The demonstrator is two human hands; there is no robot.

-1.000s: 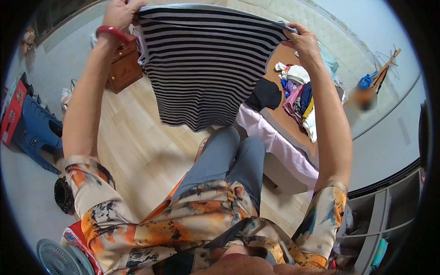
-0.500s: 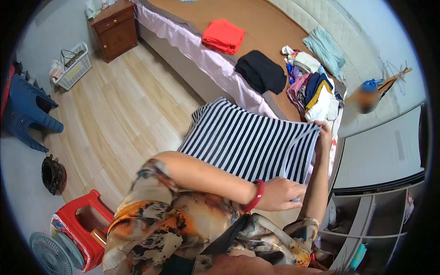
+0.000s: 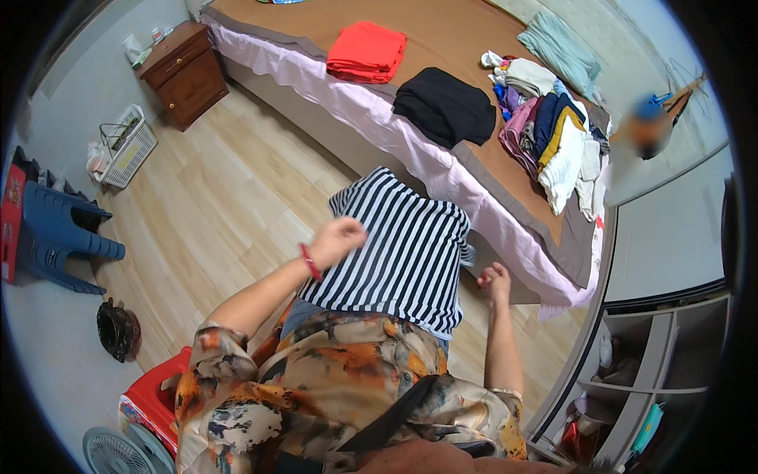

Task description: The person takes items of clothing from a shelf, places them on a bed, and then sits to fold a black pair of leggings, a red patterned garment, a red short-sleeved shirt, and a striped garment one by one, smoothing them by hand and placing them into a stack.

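A black-and-white striped garment [image 3: 395, 253] lies spread over my lap, its right edge bunched. My left hand [image 3: 338, 241], with a red bracelet on the wrist, hovers at the garment's left side. Its fingers are loosely curled and somewhat blurred, and no cloth shows pinched in them. Off the garment's right edge, my right hand [image 3: 496, 284] is held up with bent fingers slightly apart, empty. Ahead on the bed [image 3: 545, 213] are a folded red cloth stack [image 3: 367, 52], a folded black garment [image 3: 444, 107] and a heap of mixed clothes [image 3: 557, 142].
A blue plastic stool [image 3: 59, 229], a white basket [image 3: 130, 150] and a dark bag-like thing [image 3: 118, 330] are along the left wall. A red stool [image 3: 154, 395] and a fan [image 3: 114, 452] stand near left. Grey shelves [image 3: 663, 347] stand at right. A wooden nightstand [image 3: 185, 75] is far left.
The striped garment has come down from being held out at the right onto my lap. Both hands have let go of it; the left moved left, the right moved down and left.
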